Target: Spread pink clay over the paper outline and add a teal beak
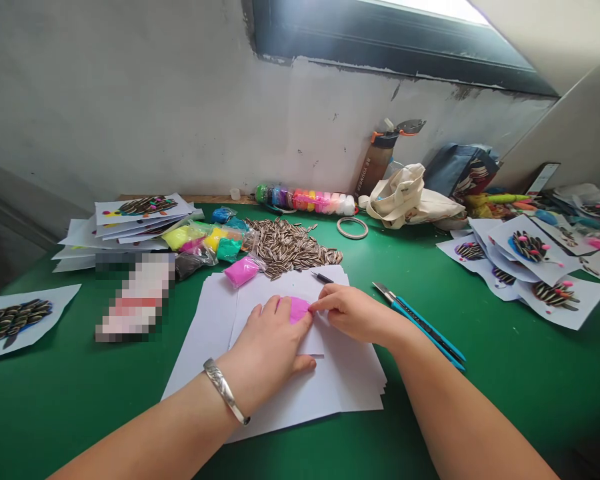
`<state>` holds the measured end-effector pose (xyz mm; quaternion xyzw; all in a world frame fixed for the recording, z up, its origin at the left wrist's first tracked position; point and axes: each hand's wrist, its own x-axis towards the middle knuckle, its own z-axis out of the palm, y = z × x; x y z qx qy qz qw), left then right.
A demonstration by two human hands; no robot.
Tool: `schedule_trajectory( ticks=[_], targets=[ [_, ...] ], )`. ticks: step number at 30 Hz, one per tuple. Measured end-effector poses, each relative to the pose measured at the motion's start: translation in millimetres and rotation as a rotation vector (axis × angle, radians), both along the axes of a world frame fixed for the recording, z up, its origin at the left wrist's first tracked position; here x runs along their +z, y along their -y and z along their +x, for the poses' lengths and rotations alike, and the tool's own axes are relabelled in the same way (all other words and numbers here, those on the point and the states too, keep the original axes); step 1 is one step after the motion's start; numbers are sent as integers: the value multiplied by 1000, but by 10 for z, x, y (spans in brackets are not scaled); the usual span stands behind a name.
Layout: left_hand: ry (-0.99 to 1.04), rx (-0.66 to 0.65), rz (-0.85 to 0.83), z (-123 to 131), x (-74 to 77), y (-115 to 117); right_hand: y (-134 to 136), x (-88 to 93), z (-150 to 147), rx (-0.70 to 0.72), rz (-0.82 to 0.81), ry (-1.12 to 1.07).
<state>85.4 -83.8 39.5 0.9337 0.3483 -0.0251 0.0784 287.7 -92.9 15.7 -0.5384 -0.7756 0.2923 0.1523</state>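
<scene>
A flattened patch of pink modelling clay (299, 309) lies on white paper (353, 380) in front of me. My left hand (267, 343), with a silver bracelet at the wrist, rests on the sheet with fingers stretched out and thumb apart. Its fingertips partly cover the clay's left side. At the clay's right edge, the fingers of my right hand (355, 312) are pinched together against it. Just behind that hand a black pen (322, 277) lies on the paper. A plastic bag of pink clay (241, 271) sits on the stack's back left corner.
Sunflower seeds (290, 247) are heaped behind the paper, beside bagged coloured clay (227, 248). A blue utility knife (420, 323) lies to the right. Seed pictures are stacked left (145, 208) and right (530, 247). A tape roll (353, 227) and bottle (377, 160) stand farther back.
</scene>
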Motion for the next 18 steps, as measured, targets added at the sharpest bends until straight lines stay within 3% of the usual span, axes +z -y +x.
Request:
schedule_trajectory(
  ticks=[10,18],
  targets=[
    [61,6,-28,-100,-62,29,-10,-3,33,-20,-23,-16],
    [56,79,-24,-28,-140,76,7,26,4,-13,-6,24]
  ],
)
